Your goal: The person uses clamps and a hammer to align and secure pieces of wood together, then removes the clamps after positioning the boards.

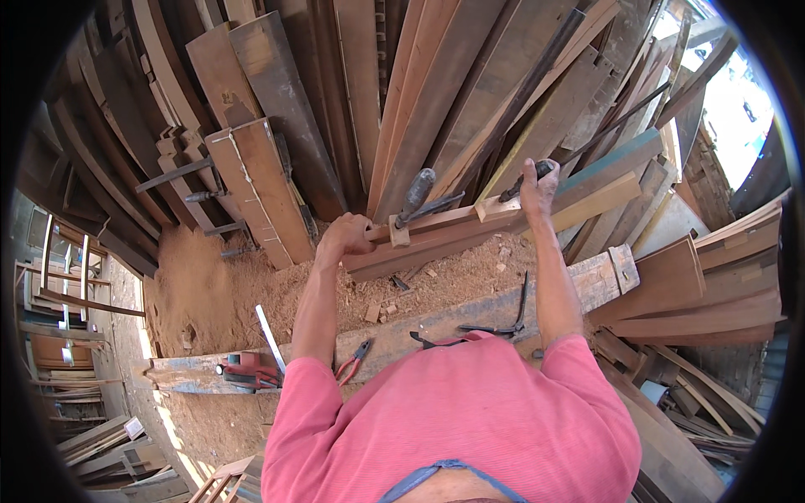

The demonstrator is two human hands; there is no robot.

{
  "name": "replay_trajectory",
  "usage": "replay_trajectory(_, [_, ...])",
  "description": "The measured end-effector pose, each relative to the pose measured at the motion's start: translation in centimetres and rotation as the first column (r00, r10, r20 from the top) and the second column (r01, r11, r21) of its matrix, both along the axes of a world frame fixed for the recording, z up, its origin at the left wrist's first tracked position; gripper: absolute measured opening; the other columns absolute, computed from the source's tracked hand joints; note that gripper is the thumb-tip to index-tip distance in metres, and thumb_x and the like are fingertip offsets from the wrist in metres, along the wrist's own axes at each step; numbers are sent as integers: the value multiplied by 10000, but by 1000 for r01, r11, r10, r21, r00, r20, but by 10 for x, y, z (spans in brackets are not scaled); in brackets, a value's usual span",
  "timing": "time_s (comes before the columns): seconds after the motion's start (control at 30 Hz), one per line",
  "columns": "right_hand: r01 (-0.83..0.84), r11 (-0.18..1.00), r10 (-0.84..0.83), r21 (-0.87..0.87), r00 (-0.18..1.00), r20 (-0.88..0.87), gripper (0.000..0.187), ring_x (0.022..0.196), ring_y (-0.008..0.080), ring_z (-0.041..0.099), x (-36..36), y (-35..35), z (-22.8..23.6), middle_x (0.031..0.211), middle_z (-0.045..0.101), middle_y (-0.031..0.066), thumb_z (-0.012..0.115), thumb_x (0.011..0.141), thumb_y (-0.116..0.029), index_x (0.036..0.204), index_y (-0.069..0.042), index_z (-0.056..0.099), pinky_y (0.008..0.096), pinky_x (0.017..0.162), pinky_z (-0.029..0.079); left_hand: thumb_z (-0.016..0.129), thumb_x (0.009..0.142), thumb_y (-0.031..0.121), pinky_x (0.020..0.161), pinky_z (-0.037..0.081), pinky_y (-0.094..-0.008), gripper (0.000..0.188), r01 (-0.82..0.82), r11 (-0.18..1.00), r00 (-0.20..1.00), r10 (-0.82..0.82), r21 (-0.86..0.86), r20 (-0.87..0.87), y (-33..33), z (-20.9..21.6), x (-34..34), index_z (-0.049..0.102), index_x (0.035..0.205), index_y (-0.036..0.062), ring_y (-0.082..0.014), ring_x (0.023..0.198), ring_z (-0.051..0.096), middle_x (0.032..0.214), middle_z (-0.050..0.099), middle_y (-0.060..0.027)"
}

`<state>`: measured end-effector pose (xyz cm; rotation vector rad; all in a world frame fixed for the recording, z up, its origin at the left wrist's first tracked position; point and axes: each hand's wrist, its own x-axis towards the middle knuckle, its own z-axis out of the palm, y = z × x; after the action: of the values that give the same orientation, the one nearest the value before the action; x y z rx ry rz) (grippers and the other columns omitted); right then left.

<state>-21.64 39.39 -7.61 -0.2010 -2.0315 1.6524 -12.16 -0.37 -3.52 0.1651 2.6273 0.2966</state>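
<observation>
A long reddish-brown board (pixel 436 248) lies on edge before me, with a narrower wooden strip (pixel 444 220) along its top. My left hand (pixel 348 234) is closed round the strip's left end. A bar clamp with a worn grey handle (pixel 417 193) stands upright just right of that hand, a small wood block (pixel 400 233) under its screw. Farther right, my right hand (pixel 539 186) wraps the dark handle of a second clamp (pixel 509 194), which tilts over another pale wood block (pixel 496 210). The lower parts of both clamps are hidden.
Many planks (pixel 453 92) lean along the far side. A panel with clamps (pixel 260 193) stands at left. Sawdust (pixel 201 285) covers the ground. A worn plank (pixel 587 281) nearer me carries red-handled pliers (pixel 355 361), a red power tool (pixel 249 370) and a dark metal clamp (pixel 511 325).
</observation>
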Motion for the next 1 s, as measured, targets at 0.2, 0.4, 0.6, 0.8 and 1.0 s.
replay_trajectory(0.2, [35, 998, -35, 51, 999, 2, 395, 793, 202, 575, -14, -1, -5, 858, 583, 105, 708, 939, -249, 1130, 6, 475, 377, 762, 483, 805, 707, 339, 973, 531, -436, 462, -32, 999, 994, 33, 6, -104, -2, 8, 4, 753, 1109, 118, -361, 1074, 668, 1058, 730, -188])
replay_trajectory(0.4, [15, 999, -14, 31, 1000, -17, 389, 749, 188, 585, -15, -9, 7, 824, 594, 92, 703, 943, -222, 1142, 15, 467, 354, 728, 492, 818, 712, 366, 997, 516, -436, 503, -34, 999, 993, 33, -5, -114, -6, 6, 0, 742, 1146, 122, -364, 1120, 647, 1117, 712, -205])
replay_trajectory(0.6, [13, 999, -11, 53, 999, -35, 389, 703, 168, 597, -22, -10, 9, 780, 609, 79, 701, 950, -193, 1159, 22, 453, 330, 689, 503, 823, 734, 403, 1057, 480, -429, 574, -20, 999, 997, 17, -31, -81, -9, 1, -9, 708, 1232, 141, -371, 1208, 599, 1205, 680, -211])
replay_trajectory(0.8, [4, 998, -3, 55, 1000, -8, 405, 685, 171, 601, -24, -19, 17, 785, 611, 85, 703, 951, -193, 1178, 21, 444, 324, 664, 506, 823, 740, 416, 1074, 468, -426, 601, -10, 999, 998, 8, -35, -61, -16, -3, -15, 692, 1262, 147, -362, 1244, 576, 1251, 659, -197])
replay_trajectory(1.0, [80, 927, -175, 366, 956, 235, 518, 1009, 325, 605, -16, -21, 32, 1076, 600, 227, 653, 966, -287, 1302, 45, 441, 459, 905, 485, 832, 714, 430, 1043, 493, -428, 611, -18, 1000, 995, 16, -22, -102, -14, -2, -13, 711, 1233, 132, -354, 1201, 613, 1207, 691, -184])
